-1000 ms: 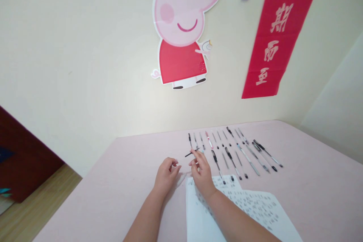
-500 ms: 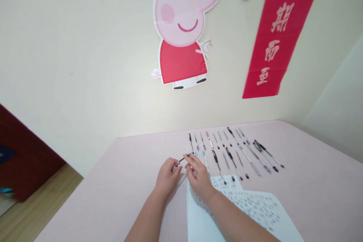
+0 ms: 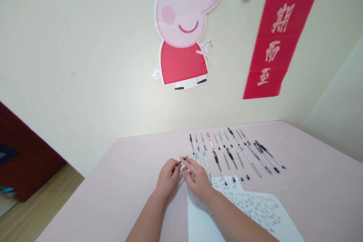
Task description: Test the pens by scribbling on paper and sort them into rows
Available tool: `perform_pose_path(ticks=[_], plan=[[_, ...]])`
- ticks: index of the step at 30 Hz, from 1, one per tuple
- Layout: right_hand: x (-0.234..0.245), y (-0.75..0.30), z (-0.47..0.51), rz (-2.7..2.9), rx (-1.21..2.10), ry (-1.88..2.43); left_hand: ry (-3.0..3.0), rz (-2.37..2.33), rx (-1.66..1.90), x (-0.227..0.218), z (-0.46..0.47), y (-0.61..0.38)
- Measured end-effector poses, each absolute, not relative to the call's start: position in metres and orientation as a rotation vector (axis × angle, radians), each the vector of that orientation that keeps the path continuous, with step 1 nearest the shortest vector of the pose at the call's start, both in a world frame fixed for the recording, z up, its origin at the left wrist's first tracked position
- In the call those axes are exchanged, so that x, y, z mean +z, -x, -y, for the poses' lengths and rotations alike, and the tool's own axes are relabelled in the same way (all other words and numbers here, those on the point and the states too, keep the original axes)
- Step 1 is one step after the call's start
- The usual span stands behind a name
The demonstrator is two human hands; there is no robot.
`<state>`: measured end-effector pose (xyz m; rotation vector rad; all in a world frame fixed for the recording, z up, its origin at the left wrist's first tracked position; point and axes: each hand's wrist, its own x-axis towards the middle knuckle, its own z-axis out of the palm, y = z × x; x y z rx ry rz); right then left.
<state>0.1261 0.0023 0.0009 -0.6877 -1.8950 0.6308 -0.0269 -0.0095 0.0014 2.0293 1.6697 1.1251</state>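
Observation:
Both my hands meet over the pink table (image 3: 119, 189). My left hand (image 3: 167, 178) and my right hand (image 3: 197, 177) pinch a thin dark pen part (image 3: 182, 160) between their fingertips; it slants up to the right. Just beyond lies a row of pens and refills (image 3: 235, 151), spread side by side toward the wall. A white sheet of paper with printed text (image 3: 249, 211) lies under my right forearm.
A cream wall rises behind the table with a cartoon pig cutout (image 3: 184, 26) and a red banner (image 3: 278, 30). Wooden floor and a dark red cabinet (image 3: 25, 159) show at the left.
My right hand brought the thin pen part leftward and down from near the pen row to my left hand, which now pinches it too.

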Motion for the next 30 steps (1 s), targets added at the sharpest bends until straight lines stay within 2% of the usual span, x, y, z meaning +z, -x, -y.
perform_pose_path(ticks=[30], plan=[[0.0025,-0.1265,-0.0018,1.869,0.614,0.709,-1.982,-1.636,1.118,0.0025,0.0102,0.0296]])
